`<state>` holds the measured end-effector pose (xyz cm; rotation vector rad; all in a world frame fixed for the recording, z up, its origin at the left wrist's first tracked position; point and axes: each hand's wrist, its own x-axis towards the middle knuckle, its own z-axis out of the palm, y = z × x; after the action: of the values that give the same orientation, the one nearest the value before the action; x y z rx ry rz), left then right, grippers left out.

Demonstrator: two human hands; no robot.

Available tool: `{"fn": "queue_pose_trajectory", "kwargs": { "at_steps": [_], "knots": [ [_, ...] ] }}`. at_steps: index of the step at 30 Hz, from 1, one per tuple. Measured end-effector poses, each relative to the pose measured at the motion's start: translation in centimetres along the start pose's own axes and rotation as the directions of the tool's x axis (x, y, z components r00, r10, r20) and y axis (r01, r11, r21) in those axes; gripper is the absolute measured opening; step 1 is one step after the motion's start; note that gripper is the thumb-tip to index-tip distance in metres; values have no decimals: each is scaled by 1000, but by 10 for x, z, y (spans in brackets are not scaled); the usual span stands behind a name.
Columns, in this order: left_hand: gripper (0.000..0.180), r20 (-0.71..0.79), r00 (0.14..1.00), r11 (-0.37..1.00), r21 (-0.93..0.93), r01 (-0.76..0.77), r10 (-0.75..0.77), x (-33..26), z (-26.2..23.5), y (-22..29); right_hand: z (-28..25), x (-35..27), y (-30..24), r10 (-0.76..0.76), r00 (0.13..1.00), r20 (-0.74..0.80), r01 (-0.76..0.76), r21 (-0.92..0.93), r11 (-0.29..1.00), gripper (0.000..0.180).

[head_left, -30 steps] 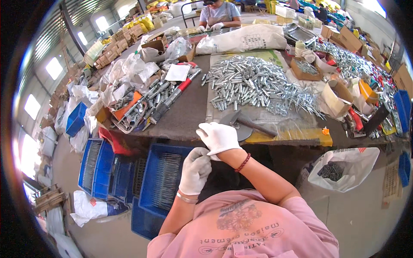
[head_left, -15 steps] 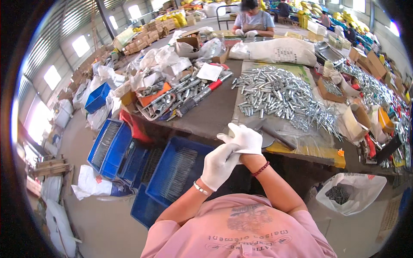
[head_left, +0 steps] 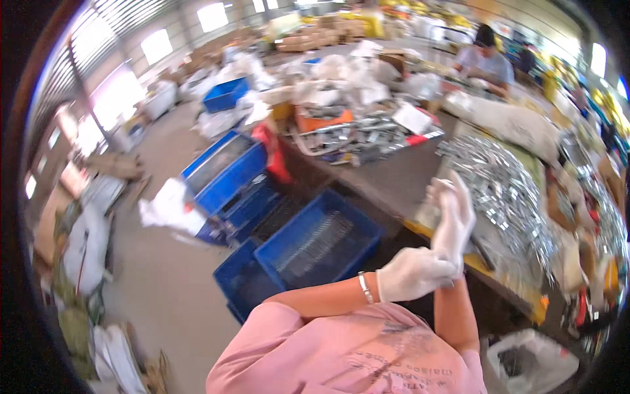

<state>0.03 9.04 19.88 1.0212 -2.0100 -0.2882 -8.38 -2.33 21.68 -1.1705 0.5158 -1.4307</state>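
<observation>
Pink shirt nearest, filling the lower edge. White-gloved left hand just above it, bracelet at the wrist, grip closed around the base of the right hand. White-gloved right hand raised upright, fingers loosely spread, grip released and grasping nothing. Both hands touching each other, held just off the near edge of the counter. Whether the left grip is pinching glove fabric or only wrist: cannot tell, too blurred.

Left of the hands, down on the floor: blue crates holding rows of thin metal pieces, more blue crates farther left, white bag beside them.

Right of the hands, on the counter: large heap of shiny metal parts, near the right hand but apart from it. Beyond, mid-counter, another pile of metal pieces with an orange tray and white bags. Long pale sack at the far right of the counter.

Far end: another person seated at the counter. Cardboard boxes and bright windows in the distance.
</observation>
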Motion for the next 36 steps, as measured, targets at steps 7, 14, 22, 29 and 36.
{"fn": "queue_pose_trajectory", "kwargs": {
  "at_steps": [7,14,22,29,36],
  "knots": [
    [26,213,807,642,-510,573,-551,-13,-21,-15,-3,-13,-14,-250,960,127,265,-116,957,58],
    [20,-14,945,858,-425,290,-327,-32,12,-23,-4,-28,-10,-152,943,296,224,-230,947,45],
    [18,147,983,876,-453,165,-109,-45,37,-28,13,-24,34,29,863,504,-79,80,994,88],
    [23,508,814,554,-606,571,-283,-63,8,-62,-17,-23,15,-15,743,669,-511,580,634,66],
    [27,536,820,326,-752,572,-201,-65,-1,-60,-8,-73,5,8,276,961,-858,243,452,72]
  ]
}}
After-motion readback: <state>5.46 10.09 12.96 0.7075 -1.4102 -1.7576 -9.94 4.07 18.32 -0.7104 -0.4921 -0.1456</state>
